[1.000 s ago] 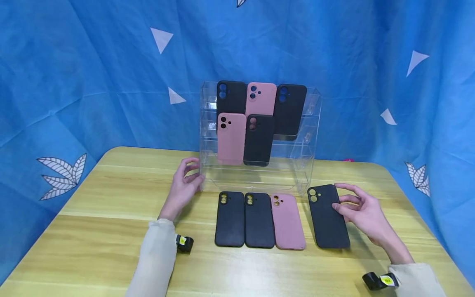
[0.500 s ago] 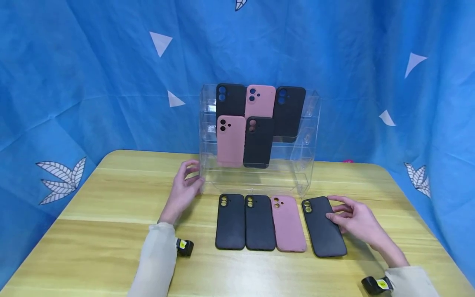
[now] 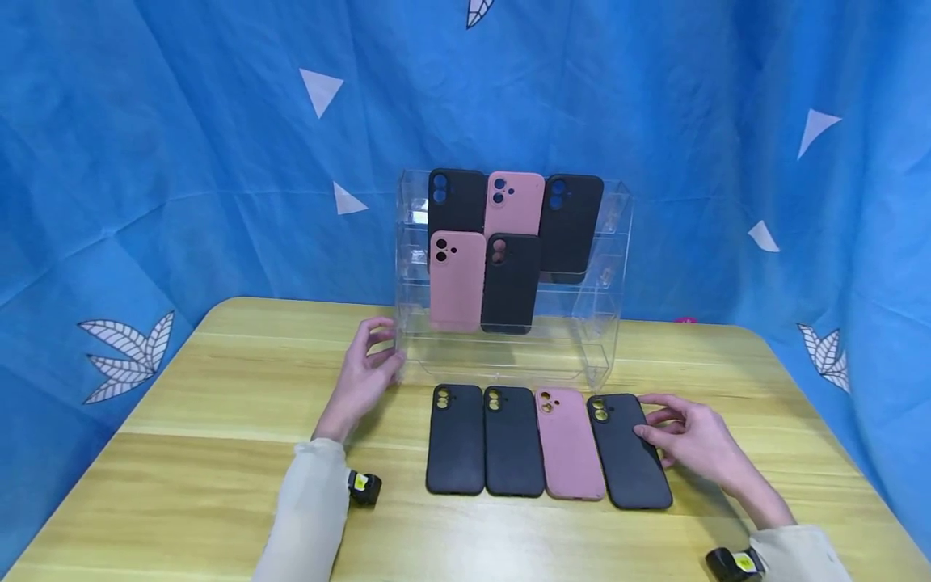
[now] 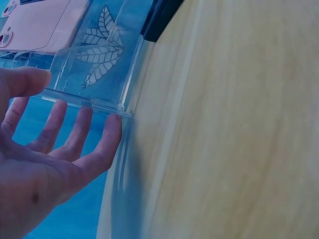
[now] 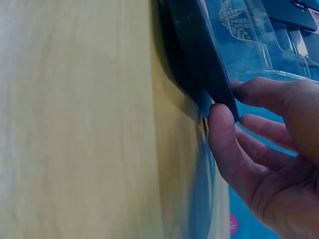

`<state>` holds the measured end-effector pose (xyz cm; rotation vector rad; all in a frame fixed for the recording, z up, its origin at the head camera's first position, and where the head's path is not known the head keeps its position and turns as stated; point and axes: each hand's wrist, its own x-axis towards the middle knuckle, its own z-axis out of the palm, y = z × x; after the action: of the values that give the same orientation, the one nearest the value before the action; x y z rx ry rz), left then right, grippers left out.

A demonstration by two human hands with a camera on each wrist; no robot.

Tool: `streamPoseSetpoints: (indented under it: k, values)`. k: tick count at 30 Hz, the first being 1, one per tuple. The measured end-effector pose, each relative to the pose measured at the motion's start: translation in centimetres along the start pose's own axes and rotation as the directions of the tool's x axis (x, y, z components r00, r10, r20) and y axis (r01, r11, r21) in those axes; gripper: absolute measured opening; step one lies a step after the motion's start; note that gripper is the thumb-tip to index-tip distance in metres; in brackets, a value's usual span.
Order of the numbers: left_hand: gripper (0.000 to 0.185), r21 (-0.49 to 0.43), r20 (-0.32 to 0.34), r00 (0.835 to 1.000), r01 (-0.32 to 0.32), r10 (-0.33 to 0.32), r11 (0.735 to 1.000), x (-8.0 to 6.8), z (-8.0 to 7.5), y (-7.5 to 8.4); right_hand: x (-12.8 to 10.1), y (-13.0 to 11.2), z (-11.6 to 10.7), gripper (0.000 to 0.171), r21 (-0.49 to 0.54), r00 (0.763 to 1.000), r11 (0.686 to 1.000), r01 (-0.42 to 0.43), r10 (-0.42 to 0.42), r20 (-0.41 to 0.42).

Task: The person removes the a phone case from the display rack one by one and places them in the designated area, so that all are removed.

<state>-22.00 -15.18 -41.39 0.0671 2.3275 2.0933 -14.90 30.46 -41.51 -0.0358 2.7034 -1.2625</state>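
Note:
Several phone cases lie in a row on the wooden table [image 3: 182, 461]: two black ones [image 3: 456, 440] [image 3: 513, 442], a pink one [image 3: 569, 444], and a fourth black case [image 3: 627, 457] at the right end, slightly slanted beside the pink one. My right hand [image 3: 687, 440] pinches that case's right edge; in the right wrist view the thumb [image 5: 222, 124] sits at the edge of the black case [image 5: 199, 55]. My left hand [image 3: 364, 376] rests with relaxed fingers [image 4: 75, 134] against the lower left corner of the clear acrylic stand [image 3: 592, 323] [image 4: 99, 74].
The stand's tiers hold several cases: black [image 3: 454, 198], pink [image 3: 515, 202] and black [image 3: 570, 222] on top, pink [image 3: 457, 279] and black [image 3: 511, 283] below. Blue patterned cloth [image 3: 182, 162] hangs behind and around the table. Bare wood lies at the left and along the front.
My right hand has slid the fourth black case leftward and nearer, from apart on the right to beside the pink case. The left hand stays at the stand.

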Motion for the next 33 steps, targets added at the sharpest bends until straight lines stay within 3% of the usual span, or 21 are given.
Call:
streamPoseSetpoints:
  k: [19,33]
  values:
    - [0.052,0.036,0.005,1.0,-0.006,0.006,0.999,0.1,-0.2,0.1,0.8,-1.1,1.0,0.058,-0.018,1.0,1.0,-0.007,0.007,0.018]
    - [0.048,0.123,-0.032,0.999,0.006,-0.002,0.992,0.0,0.1,0.2,0.8,-1.4,1.3,0.05,-0.12,1.0,0.992,0.03,-0.031,-0.004]
